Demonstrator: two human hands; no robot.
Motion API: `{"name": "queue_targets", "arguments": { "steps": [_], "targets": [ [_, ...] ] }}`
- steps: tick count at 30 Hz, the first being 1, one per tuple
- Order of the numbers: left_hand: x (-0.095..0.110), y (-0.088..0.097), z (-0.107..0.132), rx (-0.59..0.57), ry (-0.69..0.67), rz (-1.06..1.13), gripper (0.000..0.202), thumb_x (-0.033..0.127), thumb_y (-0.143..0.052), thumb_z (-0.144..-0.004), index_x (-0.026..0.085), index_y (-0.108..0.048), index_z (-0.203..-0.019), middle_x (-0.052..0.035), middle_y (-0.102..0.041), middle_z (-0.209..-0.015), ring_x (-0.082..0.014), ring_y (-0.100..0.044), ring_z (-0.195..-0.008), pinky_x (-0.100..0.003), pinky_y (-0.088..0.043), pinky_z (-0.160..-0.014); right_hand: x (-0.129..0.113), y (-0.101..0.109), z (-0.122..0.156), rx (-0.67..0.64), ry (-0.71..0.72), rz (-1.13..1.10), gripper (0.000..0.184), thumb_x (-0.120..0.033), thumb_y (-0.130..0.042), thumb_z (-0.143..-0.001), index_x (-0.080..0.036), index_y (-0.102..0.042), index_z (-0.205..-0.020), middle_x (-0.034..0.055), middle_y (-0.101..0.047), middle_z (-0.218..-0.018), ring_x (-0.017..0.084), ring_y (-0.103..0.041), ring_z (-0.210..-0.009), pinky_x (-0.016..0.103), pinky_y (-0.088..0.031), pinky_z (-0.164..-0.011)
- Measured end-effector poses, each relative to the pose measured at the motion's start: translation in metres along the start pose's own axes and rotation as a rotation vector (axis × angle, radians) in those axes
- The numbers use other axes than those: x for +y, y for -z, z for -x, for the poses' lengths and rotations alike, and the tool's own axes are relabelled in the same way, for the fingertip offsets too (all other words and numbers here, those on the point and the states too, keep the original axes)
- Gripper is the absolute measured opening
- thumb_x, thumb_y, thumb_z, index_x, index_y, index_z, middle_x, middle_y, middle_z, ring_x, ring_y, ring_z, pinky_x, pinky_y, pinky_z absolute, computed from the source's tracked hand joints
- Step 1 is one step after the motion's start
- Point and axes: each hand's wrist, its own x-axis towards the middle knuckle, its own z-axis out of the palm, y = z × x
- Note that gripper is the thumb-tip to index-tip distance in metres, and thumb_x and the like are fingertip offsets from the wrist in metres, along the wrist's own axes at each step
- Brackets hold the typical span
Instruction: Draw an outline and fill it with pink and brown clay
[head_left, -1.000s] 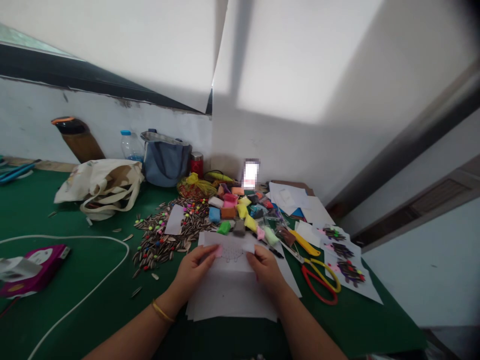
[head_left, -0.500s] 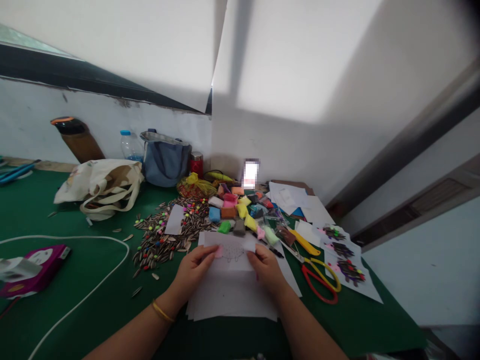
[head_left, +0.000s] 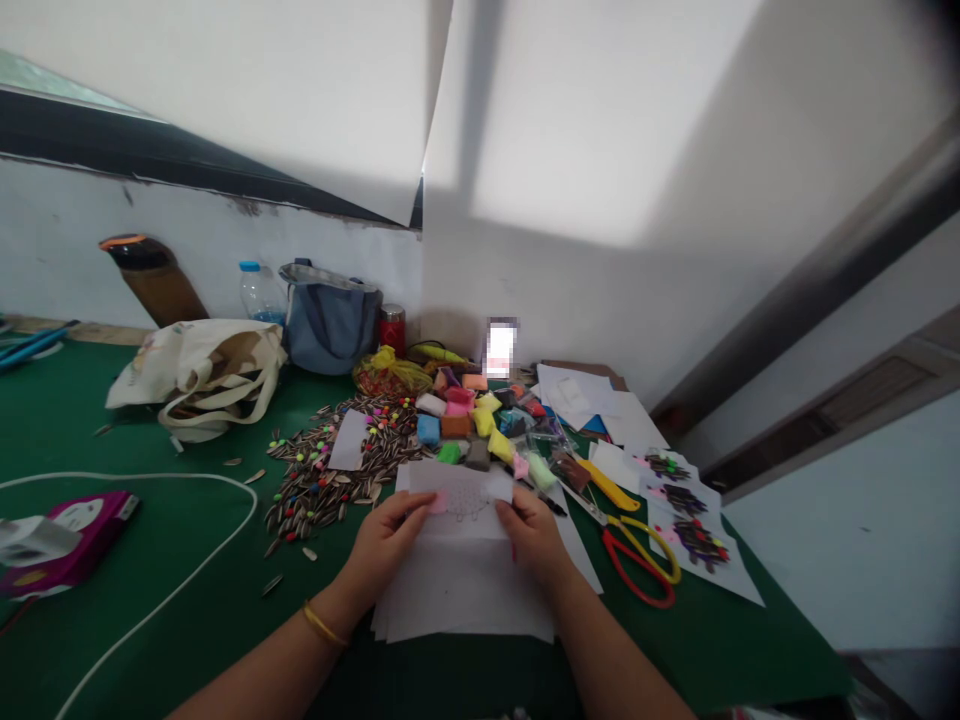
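Observation:
My left hand [head_left: 390, 532] and my right hand [head_left: 531, 530] pinch opposite sides of a small sheet of paper [head_left: 480, 528] with a dotted outline drawing on it. At the left fingertips, the drawing's left end is covered by a flat pink patch that looks like modelling clay [head_left: 439, 502]. A thin pink thing, too small to make out, shows just below the right fingers. Beneath the sheet lies a stack of white paper [head_left: 465, 605]. Beyond my hands sit packets of coloured clay [head_left: 457, 425]. Red and yellow handled scissors [head_left: 637, 560] rest right of my right hand.
Sunflower seeds mixed with coloured beads [head_left: 322, 490] spread on the left, under a paper slip [head_left: 348, 442]. Finished-looking seed pictures [head_left: 701, 540] lie right. A yellow utility knife [head_left: 611, 487], cloth bag [head_left: 217, 365], blue bag [head_left: 330, 325], phone [head_left: 500, 348] and white cable [head_left: 187, 580] surround the workspace.
The sheet between my hands has shifted very slightly. Both hands keep nearly the same place and grip.

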Motion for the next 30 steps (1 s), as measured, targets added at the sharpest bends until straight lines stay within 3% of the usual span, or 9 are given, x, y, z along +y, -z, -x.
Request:
{"name": "queue_targets", "arguments": {
  "steps": [17,24,30],
  "targets": [
    [0.002,-0.001,0.0,0.027,0.007,-0.012,0.027,0.036,-0.061,-0.083,0.023,-0.072,-0.104,-0.0063,-0.071,-0.107,-0.0222,-0.066,-0.098,-0.036,-0.054,-0.088,-0.001,0.0,-0.001,0.032,-0.033,-0.029,0.033,-0.04,-0.054,-0.091,-0.019,-0.069,-0.111,0.0079,-0.07,-0.103,0.025,-0.064,-0.094,0.035,-0.049,-0.084],
    [-0.009,-0.003,-0.001,0.081,0.025,-0.034,0.024,0.035,-0.066,-0.079,0.022,-0.071,-0.099,-0.0051,-0.072,-0.102,-0.0214,-0.066,-0.093,-0.034,-0.054,-0.083,0.0,-0.003,0.0,0.016,-0.038,-0.096,0.035,-0.044,-0.056,-0.09,-0.019,-0.07,-0.11,0.0077,-0.07,-0.099,0.025,-0.064,-0.091,0.036,-0.051,-0.083],
    [-0.003,-0.004,-0.001,0.158,0.039,-0.049,0.023,0.038,-0.066,-0.078,0.021,-0.072,-0.093,-0.0044,-0.074,-0.094,-0.021,-0.067,-0.086,-0.034,-0.055,-0.079,-0.004,-0.003,-0.001,-0.022,-0.014,-0.057,0.035,-0.046,-0.053,-0.09,-0.019,-0.07,-0.103,0.007,-0.069,-0.094,0.025,-0.063,-0.09,0.034,-0.049,-0.08]
  ]
}}
